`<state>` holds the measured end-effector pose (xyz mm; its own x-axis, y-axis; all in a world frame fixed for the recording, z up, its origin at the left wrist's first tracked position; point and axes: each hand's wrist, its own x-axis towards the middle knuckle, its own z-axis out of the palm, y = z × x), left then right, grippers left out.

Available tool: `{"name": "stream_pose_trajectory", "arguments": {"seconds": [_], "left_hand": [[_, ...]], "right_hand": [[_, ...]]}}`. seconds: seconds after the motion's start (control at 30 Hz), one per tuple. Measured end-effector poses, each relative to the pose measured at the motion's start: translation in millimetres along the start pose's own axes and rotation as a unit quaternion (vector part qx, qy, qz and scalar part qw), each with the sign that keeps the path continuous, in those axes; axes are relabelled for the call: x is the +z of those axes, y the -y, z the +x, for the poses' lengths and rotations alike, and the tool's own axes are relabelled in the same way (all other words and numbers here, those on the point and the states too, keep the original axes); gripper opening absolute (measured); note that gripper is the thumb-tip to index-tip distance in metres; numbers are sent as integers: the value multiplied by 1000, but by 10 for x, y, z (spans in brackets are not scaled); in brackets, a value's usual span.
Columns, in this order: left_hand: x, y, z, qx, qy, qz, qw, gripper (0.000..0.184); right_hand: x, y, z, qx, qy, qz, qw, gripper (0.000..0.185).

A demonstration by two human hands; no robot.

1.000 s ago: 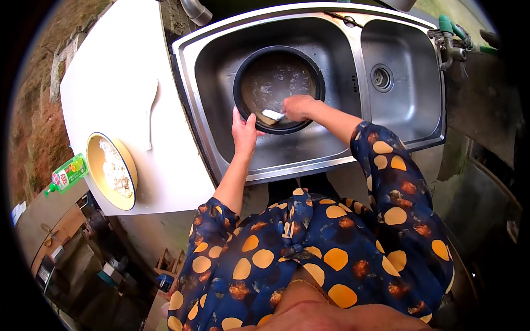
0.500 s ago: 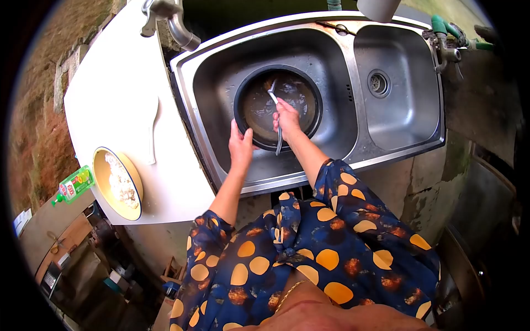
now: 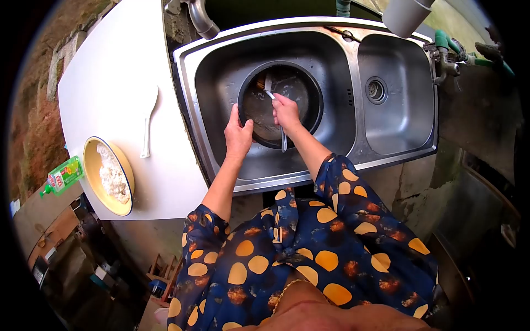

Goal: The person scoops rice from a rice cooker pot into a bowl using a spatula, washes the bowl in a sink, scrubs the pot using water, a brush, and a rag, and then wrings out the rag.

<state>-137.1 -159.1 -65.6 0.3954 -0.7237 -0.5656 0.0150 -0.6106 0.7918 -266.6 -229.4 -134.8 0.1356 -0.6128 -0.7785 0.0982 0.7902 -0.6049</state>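
Note:
A round dark pot [image 3: 317,105] with murky water in it sits in the large left basin of the steel sink. My left hand [image 3: 238,134] grips the pot's left rim, thumb over the inner side and fingers outside. My right hand [image 3: 286,112] is closed around the handle of a white brush [image 3: 268,84]. The brush head, with brownish bristles, is at the upper left inside the pot, and the handle end sticks out below my right hand toward the near rim.
A white counter [image 3: 110,71] at left holds a white spatula [image 3: 149,121], a yellow bowl [image 3: 94,165] of white lumpy food and a green soap bottle [image 3: 65,175]. The smaller basin [image 3: 400,116] is at right. A faucet [image 3: 202,19] hangs above the sink's back left; pipes stand at right.
The brush in my right hand has gone from the pot's near side to its far upper left. My left hand has stayed on the left rim. The camera view has shifted.

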Motion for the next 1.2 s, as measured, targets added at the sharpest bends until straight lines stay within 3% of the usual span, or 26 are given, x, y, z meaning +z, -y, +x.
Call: {"name": "stream_pose_trajectory", "arguments": {"seconds": [0.03, 0.07, 0.1, 0.13, 0.2, 0.3, 0.43, 0.47, 0.53, 0.57, 0.67, 0.7, 0.87, 0.93, 1.03, 1.07, 1.1, 1.2], "left_hand": [[25, 16, -20, 67, -29, 47, 996, 55], [39, 24, -30, 134, -60, 92, 985, 55], [39, -5, -17, 162, -79, 133, 974, 53], [28, -47, 8, 163, -83, 124, 975, 53], [2, -116, 51, 217, -74, 168, 959, 52], [38, -198, 39, 215, -65, 183, 957, 52], [42, -211, 45, 215, -73, 208, 951, 52], [21, -186, 24, 214, -73, 212, 951, 52], [-19, -133, 55, 214, -81, 205, 952, 52], [-44, -112, 73, 215, -86, 195, 953, 52], [-54, -65, 49, 205, -83, 188, 957, 52], [-59, -81, 41, 200, -76, 194, 957, 51], [-49, 35, 95, 229, -91, 189, 951, 51], [-57, 49, 150, 185, -93, 156, 966, 51], [-92, -105, 105, 132, -75, 150, 977, 51], [-96, -136, 88, 92, -63, 150, 982, 51], [-81, -125, 68, 119, -68, 151, 979, 51], [-40, -35, 58, 165, -86, 145, 972, 52]], "right_hand": [[-97, 72, 24, -193, -29, -312, 930, 31], [-208, 150, 23, -359, -51, -583, 727, 31], [-243, 509, -132, -310, 12, -663, 682, 31], [-302, 725, -174, -338, 55, -749, 567, 31], [-375, 1178, -301, -408, 125, -811, 400, 33], [-371, 1609, -271, -381, 109, -851, 344, 33], [-474, 988, -22, -213, 51, -821, 528, 21], [-505, 821, 35, -191, 44, -822, 534, 20], [-374, 970, -120, -176, 102, -843, 498, 20], [-379, 1039, -120, -232, 110, -851, 458, 23], [-264, 1453, -340, -286, 53, -831, 474, 29], [-321, 1442, -324, -262, 43, -846, 463, 27], [-524, 704, -173, -65, 66, -832, 547, 22], [-240, 391, -351, -70, 161, -841, 512, 21], [109, 240, -429, -79, 192, -811, 548, 24], [142, 205, -390, -136, 161, -769, 604, 25], [155, 184, -356, -191, 130, -720, 654, 26], [102, 236, -144, -221, 44, -729, 646, 28]]}}
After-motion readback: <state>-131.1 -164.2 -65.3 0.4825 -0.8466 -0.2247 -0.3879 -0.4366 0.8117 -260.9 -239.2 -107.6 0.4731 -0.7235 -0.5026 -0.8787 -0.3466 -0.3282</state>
